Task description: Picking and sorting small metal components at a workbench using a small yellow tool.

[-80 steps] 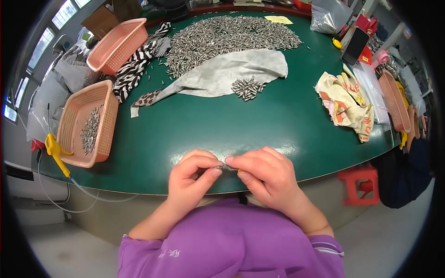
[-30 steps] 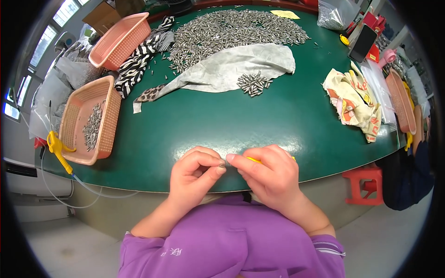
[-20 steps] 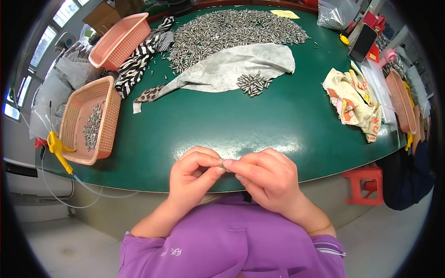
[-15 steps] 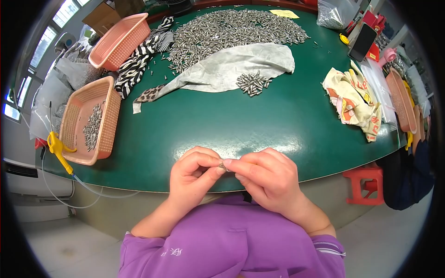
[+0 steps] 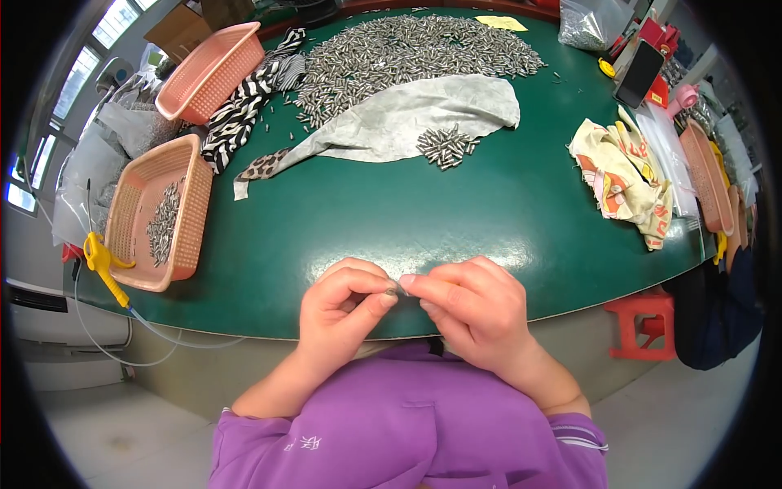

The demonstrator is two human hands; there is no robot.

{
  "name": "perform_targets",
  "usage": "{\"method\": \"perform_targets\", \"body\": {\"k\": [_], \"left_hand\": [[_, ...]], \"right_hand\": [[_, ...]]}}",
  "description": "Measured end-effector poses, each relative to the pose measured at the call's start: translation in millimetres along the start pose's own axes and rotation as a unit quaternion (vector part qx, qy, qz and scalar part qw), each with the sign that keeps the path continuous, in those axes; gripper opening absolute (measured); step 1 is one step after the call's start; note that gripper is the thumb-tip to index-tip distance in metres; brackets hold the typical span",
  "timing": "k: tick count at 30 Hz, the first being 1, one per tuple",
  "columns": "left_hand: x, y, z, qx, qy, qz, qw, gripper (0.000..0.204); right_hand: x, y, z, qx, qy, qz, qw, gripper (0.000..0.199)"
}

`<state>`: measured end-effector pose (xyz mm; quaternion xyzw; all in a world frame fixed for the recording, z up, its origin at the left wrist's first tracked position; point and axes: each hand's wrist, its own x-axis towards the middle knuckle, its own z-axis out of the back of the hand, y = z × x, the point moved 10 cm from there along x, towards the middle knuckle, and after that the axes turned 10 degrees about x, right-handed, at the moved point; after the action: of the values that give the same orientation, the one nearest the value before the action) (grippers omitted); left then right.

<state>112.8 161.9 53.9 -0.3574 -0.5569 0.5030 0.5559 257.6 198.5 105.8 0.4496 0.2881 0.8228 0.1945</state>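
Note:
Over the near edge of the green table (image 5: 358, 212), my left hand (image 5: 342, 308) pinches a small metal pin (image 5: 393, 291) between thumb and forefinger. Close beside it, my right hand (image 5: 476, 306) has its thumb and forefinger pressed together at the pin's other side; whether a second small piece sits in them is hidden. Ahead lies a grey-white cloth (image 5: 366, 130) with a small heap of metal pins (image 5: 446, 147) on its right part. Behind the cloth spreads a large pile of the same short pins (image 5: 407, 49).
At left stand a pink basket (image 5: 201, 212) holding some pins and another pink basket (image 5: 213, 69). A yellow air gun (image 5: 104, 262) hangs by the near one. A zebra-striped cloth (image 5: 236, 122) lies beside them. To the right are a patterned cloth (image 5: 619, 183), a phone (image 5: 639, 73) and a red stool (image 5: 642, 326).
My right hand has shifted slightly to the right, so its fingertips are a little farther from my left fingertips. My left hand has hardly moved.

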Motion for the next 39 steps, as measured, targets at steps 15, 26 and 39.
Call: {"method": "perform_targets", "body": {"k": [15,26,39], "left_hand": [[0.8,-7.7,-4.0,0.08,0.02,-0.029,0.996,0.008],[2.4,-7.2,-5.5,0.107,0.028,-0.029,0.993,0.004],[2.2,-8.2,-5.6,0.129,0.017,-0.021,0.991,0.004]], "right_hand": [[-0.9,6.9,-6.1,-0.108,0.02,0.011,0.994,0.036],[2.5,1.3,1.1,-0.053,0.001,0.002,0.999,0.03],[1.0,3.3,-2.8,-0.013,0.026,0.006,1.0,0.035]]}}
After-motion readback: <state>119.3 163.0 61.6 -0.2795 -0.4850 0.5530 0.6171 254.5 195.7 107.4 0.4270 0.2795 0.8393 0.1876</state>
